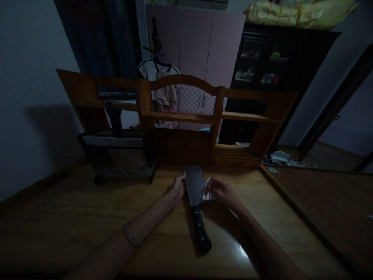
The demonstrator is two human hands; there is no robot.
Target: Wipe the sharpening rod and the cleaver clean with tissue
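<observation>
A cleaver (196, 186) with a broad grey blade and a black riveted handle is in front of me, its handle pointing toward me over the wooden table (116, 217). My left hand (177, 187) grips the blade's left edge, with the thumb near its upper corner. On the other side, my right hand (220, 190) is closed on a crumpled white tissue (208, 193), which touches or nearly touches the blade's right edge. Parts of the tissue and of the left fingers are hidden.
At the left stands a knife block (116, 151) with a black-handled knife (115, 118) in it. A wooden shelf unit (186, 116) runs along the table's far side. On the right is another, lower wooden surface (314, 198) beyond a raised edge.
</observation>
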